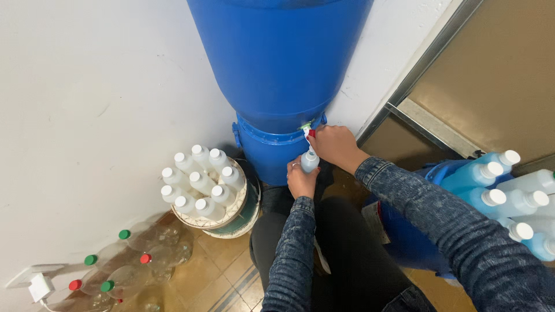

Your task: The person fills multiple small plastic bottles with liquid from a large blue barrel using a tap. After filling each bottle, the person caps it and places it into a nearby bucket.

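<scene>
the left hand point(300, 179) was wrapped around a small clear bottle point(310, 161), fingers curled about its body, a ring showing on one finger. it held the bottle upright with its open neck right under the tap point(307, 128) at the foot of the big blue drum point(280, 63). the bottle looked pale blue, though how full it was could not be told. the right hand point(334, 147) sat on the tap, fingers closed around its small red and white handle, just above the bottle's mouth. both forearms wore mottled dark denim sleeves point(439, 214), and the person's dark trousers point(347, 254) showed below.

the drum stood against a white wall point(98, 86), resting on a shorter blue base point(266, 153). to the left of the base, on the tiled floor point(231, 271), was a round basket point(231, 216) packed with white-capped clear bottles point(199, 182) standing upright, touching one another. nearer the lower left corner lay several large clear plastic bottles point(133, 271) on their sides with green and red caps, and beside them a white charger point(39, 286) plugged in low on the wall. on the right, well apart from the hands, a blue tub point(416, 242) held bottles of blue liquid point(483, 176) with white caps, lying tilted. behind it was a brown door point(497, 75) in a metal frame.
</scene>
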